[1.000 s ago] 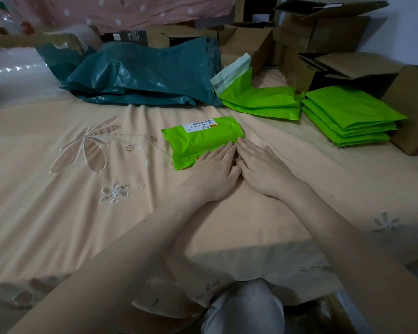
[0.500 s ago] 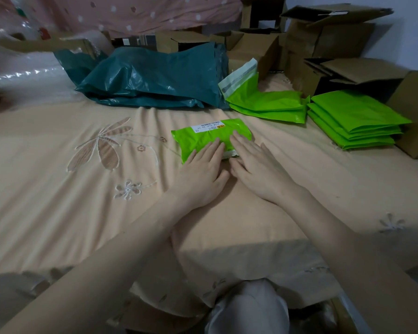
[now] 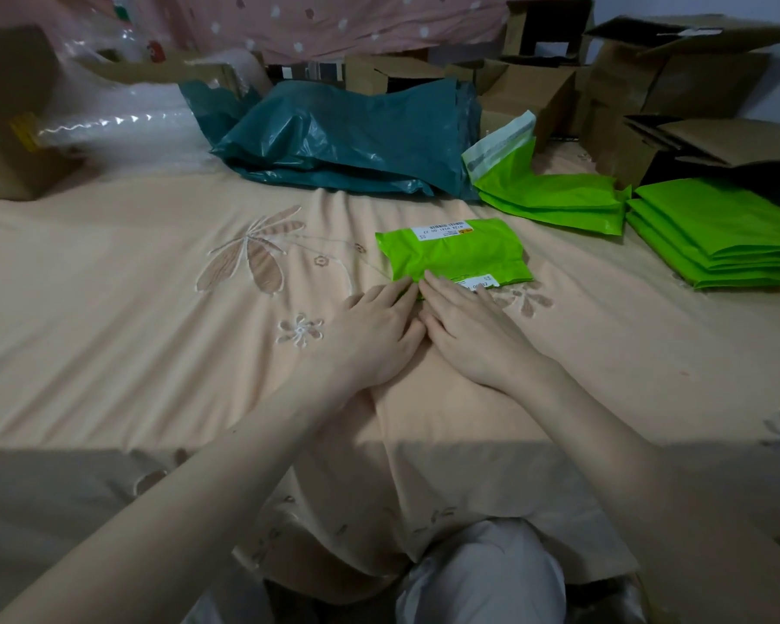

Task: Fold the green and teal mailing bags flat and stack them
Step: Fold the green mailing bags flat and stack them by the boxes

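A folded bright green mailing bag [image 3: 453,254] with white labels lies on the peach bedspread, centre right. My left hand [image 3: 374,335] and my right hand [image 3: 464,331] lie flat side by side just in front of it, straight fingertips touching its near edge. A heap of teal bags [image 3: 347,141] sits behind it. To the right lie a small pile of green bags [image 3: 550,195] with one flap standing up, and a neat stack of folded green bags [image 3: 717,236].
Open cardboard boxes [image 3: 676,83] crowd the back and right edge of the bed. Bubble wrap [image 3: 122,119] and another box [image 3: 10,123] sit at the back left. The bedspread [image 3: 131,308] has embroidered flowers. My knee [image 3: 482,574] shows at the bottom.
The green bag has rolled or flipped away from me; a second label now shows at its near edge. Both hands followed it forward, fingers still flat.
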`<state>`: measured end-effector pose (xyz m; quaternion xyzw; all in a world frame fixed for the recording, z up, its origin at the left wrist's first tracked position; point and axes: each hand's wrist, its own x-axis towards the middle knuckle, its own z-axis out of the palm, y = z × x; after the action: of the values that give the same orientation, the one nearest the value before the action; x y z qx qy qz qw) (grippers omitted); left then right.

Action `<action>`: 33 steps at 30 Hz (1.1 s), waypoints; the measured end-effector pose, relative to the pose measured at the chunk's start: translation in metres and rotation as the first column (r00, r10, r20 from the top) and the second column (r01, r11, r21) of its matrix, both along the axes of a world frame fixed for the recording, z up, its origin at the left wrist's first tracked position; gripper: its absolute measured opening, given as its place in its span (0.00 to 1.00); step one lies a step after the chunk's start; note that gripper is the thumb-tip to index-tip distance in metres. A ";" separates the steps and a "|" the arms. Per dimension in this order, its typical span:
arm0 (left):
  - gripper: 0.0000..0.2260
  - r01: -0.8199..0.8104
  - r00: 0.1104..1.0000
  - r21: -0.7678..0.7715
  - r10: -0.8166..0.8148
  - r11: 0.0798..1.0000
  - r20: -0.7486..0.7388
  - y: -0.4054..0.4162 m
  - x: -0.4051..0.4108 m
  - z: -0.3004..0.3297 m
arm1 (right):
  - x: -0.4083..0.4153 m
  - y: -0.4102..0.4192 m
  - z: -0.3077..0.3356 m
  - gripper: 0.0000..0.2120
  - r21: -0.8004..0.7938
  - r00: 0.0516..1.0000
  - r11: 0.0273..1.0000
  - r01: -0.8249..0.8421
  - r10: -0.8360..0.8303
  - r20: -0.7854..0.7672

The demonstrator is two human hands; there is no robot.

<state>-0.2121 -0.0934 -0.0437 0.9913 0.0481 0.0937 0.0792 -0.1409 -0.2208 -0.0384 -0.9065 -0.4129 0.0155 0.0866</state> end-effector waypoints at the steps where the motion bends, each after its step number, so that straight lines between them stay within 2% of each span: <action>1: 0.30 -0.002 1.000 -0.003 0.002 1.000 -0.012 0.000 0.001 0.000 | 0.001 0.000 -0.001 0.24 -0.010 1.000 1.000 0.002 -0.002 -0.008; 3: 0.25 0.002 1.000 0.007 -0.002 1.000 -0.019 0.001 0.003 0.000 | 0.002 0.001 -0.001 0.24 -0.019 1.000 1.000 0.002 -0.002 -0.010; 8: 0.23 0.005 1.000 0.032 -0.004 0.999 -0.022 0.003 0.007 0.006 | 0.005 0.001 0.000 0.24 -0.028 1.000 1.000 -0.011 0.011 -0.013; 12: 0.14 -0.036 0.996 -0.004 0.036 0.999 0.081 0.010 0.016 0.013 | 0.014 -0.003 0.004 0.23 0.161 0.985 0.986 -0.044 0.070 -0.156; 15: 0.14 -0.041 0.993 0.020 0.038 0.999 0.113 0.009 0.023 0.016 | 0.019 -0.011 0.010 0.24 0.233 0.997 0.972 -0.006 0.023 -0.072; 18: 0.12 -0.022 0.989 0.064 0.013 0.998 0.146 0.008 0.030 0.013 | 0.025 -0.018 0.014 0.26 0.191 0.999 0.981 0.033 -0.035 0.011; 23: 0.12 0.004 0.977 0.135 -0.033 0.991 0.211 0.010 0.038 0.009 | 0.035 -0.022 0.017 0.23 0.132 0.996 0.989 0.060 -0.068 0.061; 28: 0.10 0.035 0.970 0.137 -0.067 0.990 0.234 0.010 0.040 0.010 | 0.043 -0.020 0.017 0.14 0.144 0.987 0.986 0.085 -0.103 0.120; 33: 0.11 0.049 0.966 0.152 -0.086 0.987 0.246 0.010 0.046 0.011 | 0.043 -0.015 0.021 0.15 0.160 0.989 0.984 0.084 -0.102 0.110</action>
<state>-0.1662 -0.0838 -0.0326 0.9756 -0.0030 0.2191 0.0156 -0.0982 -0.2360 -0.0179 -0.9147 -0.3744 -0.0743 0.1330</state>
